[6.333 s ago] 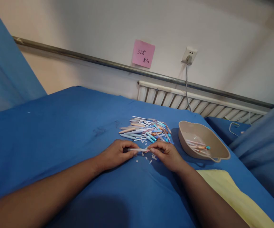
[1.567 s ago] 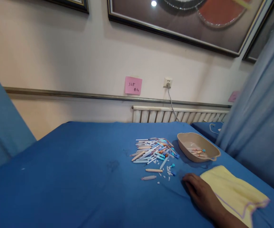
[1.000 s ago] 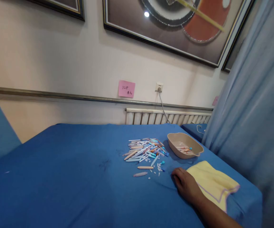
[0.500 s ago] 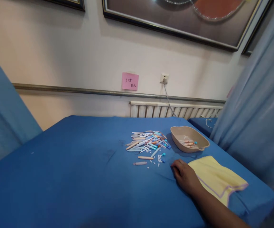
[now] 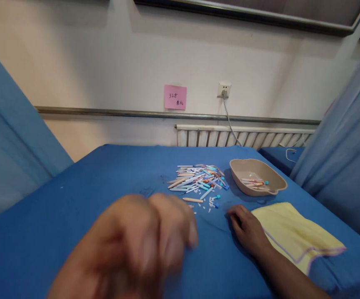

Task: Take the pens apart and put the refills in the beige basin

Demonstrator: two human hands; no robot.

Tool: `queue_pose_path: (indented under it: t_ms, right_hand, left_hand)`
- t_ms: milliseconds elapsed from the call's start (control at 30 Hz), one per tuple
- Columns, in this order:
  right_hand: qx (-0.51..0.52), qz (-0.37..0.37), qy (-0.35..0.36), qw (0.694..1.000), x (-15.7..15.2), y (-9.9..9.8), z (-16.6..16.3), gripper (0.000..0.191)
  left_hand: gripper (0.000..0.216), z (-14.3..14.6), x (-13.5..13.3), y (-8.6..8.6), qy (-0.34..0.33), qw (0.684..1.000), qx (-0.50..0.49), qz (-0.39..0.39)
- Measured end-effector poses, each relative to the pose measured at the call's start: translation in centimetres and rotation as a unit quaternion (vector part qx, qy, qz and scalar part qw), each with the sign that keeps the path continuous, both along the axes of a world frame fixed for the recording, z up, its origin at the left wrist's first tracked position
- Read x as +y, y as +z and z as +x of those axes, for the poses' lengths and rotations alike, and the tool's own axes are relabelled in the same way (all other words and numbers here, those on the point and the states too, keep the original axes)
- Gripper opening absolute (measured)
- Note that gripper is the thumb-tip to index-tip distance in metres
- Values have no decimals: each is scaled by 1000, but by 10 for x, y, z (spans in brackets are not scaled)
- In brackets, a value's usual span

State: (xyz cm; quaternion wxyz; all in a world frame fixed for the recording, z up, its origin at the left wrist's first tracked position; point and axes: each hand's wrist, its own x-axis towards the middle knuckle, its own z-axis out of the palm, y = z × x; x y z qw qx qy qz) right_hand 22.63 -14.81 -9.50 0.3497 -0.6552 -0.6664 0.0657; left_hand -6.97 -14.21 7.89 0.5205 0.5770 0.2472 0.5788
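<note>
A pile of pen parts [image 5: 198, 182] in white, blue and orange lies on the blue cloth-covered table [image 5: 105, 187], with small loose bits in front of it. My right hand [image 5: 248, 228] rests on the cloth just left of a yellow cloth [image 5: 295, 234], fingers curled loosely, nothing seen in it. My left hand [image 5: 142, 245] fills the lower middle close to the camera, smeared by motion, and hides part of the table. A beige tray [image 5: 272, 174] right of the pile holds a few pens.
A wall with a pink note [image 5: 175, 96], a socket with a cable [image 5: 224, 89], a rail and a radiator [image 5: 239, 136] stands behind the table. Blue curtains [image 5: 345, 158] hang at right and left.
My left hand has come into view close to the camera, blurred. The view has tilted down slightly. My right hand stays on the cloth beside the yellow cloth.
</note>
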Motion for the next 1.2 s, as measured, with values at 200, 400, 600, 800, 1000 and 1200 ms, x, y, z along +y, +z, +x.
queue_pose_path:
  t_ms: [200,400,600,800,1000,1200]
  right_hand:
    - [81,115,47,989,18,22,-8,20]
    - [160,237,75,955,89,51,-23,19]
    - [263,197,80,941,116,25,-24,16]
    - [462,94,-10,882,112,23,-13,13]
    - [542,24,-33,839,116,28,-5,14]
    - [435,8,37,900,112,16,-17,12]
  left_hand:
    - [19,70,90,-28,29,998,14,-49]
    - [38,69,147,-110,151,951,267,31]
    - [40,61,152,-107,168,918,354,58]
    - [38,59,164,-113,194,913,359,26]
    - [37,60,167,-118,178,909,377,20]
    - [36,59,159,-118,128,906,404,15]
